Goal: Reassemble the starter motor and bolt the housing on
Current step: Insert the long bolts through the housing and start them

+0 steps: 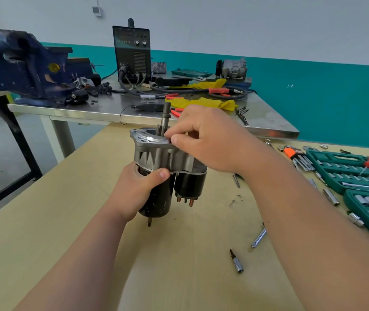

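Note:
The starter motor (163,194) stands upright above the wooden bench, black body down and grey aluminium housing (156,151) on top, its pinion shaft (166,115) pointing up. My left hand (134,189) grips the black body just under the housing. My right hand (203,138) reaches over the housing's top and pinches something small at its rim with thumb and forefinger; what it pinches is hidden. The black solenoid (190,185) with copper terminals hangs beside the body.
A green socket set (356,176), hex keys (298,157) and loose sockets lie at the right. A bit holder (237,262) and an extension bar (258,237) lie on the bench (44,221). Behind is a steel table with a blue vise (22,63) and welder (132,52).

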`<state>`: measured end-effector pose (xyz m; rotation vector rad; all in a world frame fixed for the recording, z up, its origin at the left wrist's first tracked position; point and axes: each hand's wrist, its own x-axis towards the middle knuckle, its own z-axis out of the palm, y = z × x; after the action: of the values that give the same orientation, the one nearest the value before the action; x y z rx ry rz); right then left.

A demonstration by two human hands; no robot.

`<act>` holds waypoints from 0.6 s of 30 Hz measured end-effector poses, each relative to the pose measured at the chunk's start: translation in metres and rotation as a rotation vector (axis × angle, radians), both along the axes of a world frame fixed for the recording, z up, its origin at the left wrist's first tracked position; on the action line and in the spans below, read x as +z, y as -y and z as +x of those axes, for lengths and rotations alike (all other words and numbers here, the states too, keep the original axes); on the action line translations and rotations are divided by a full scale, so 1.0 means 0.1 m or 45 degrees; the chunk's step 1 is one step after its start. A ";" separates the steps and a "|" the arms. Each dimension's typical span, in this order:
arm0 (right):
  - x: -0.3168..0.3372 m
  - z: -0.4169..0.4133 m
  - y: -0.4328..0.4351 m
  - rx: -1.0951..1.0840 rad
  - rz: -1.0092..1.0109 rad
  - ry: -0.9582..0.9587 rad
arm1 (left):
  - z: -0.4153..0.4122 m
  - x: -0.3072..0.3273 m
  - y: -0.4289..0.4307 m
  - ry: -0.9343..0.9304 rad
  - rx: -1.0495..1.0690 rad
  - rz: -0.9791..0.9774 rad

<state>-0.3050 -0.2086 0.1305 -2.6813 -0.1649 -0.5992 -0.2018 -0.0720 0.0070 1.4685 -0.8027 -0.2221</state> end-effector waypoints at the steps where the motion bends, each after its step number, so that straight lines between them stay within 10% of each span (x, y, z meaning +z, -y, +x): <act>1: -0.02 -0.02 -0.01 -0.010 -0.001 0.021 | 0.01 -0.01 -0.01 -0.002 0.006 0.001; 18: -0.12 0.00 -0.03 -0.134 -0.221 -0.079 | 0.02 -0.01 0.01 -0.099 0.152 0.044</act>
<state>-0.3048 -0.2057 0.1187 -2.8875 -0.0612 -0.5559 -0.2001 -0.0726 0.0056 1.5260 -0.6493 -0.2027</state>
